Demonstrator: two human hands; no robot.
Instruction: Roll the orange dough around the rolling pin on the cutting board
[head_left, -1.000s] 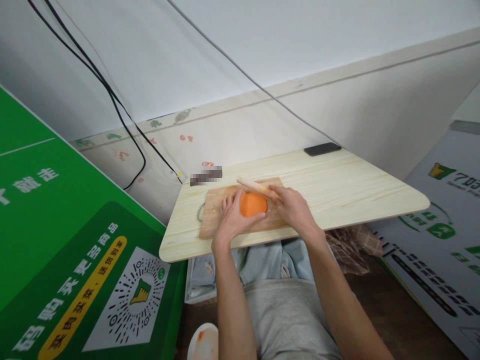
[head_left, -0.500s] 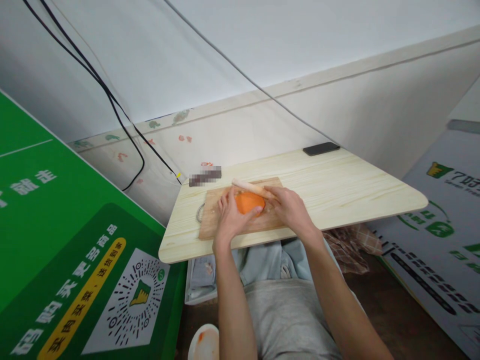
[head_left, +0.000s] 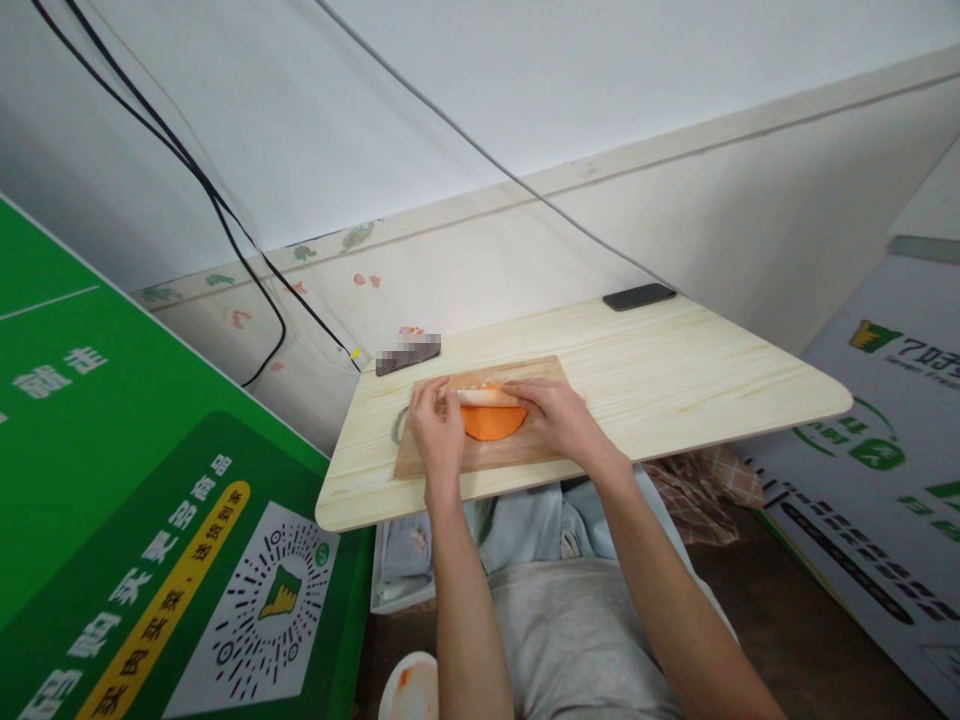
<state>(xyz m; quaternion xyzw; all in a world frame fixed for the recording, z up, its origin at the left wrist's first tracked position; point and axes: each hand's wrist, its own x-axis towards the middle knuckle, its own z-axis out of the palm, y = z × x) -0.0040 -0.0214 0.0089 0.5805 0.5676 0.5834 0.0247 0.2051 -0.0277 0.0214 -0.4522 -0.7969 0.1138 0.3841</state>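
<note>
A flat round of orange dough (head_left: 493,424) lies on the wooden cutting board (head_left: 420,458). Across its far part rests a pale rolling pin (head_left: 480,397), held level. My left hand (head_left: 437,420) grips the pin's left end with bent fingers. My right hand (head_left: 553,412) is closed over the right end, its fingertips on the pin. Small crumbs of dough show on the board just behind the pin. Part of the dough's far side is hidden by the pin.
The board lies on a pale wooden table (head_left: 712,390) against the wall. A black phone (head_left: 639,297) lies at the back right, and a dark, partly blurred object (head_left: 409,355) at the back left. Below the table are a white bin (head_left: 397,590) and a white bowl (head_left: 409,690).
The rolling pin has come down onto the dough and levelled out. My left hand has left the dough for the pin's left end. The dough now lies flat, nearer the front.
</note>
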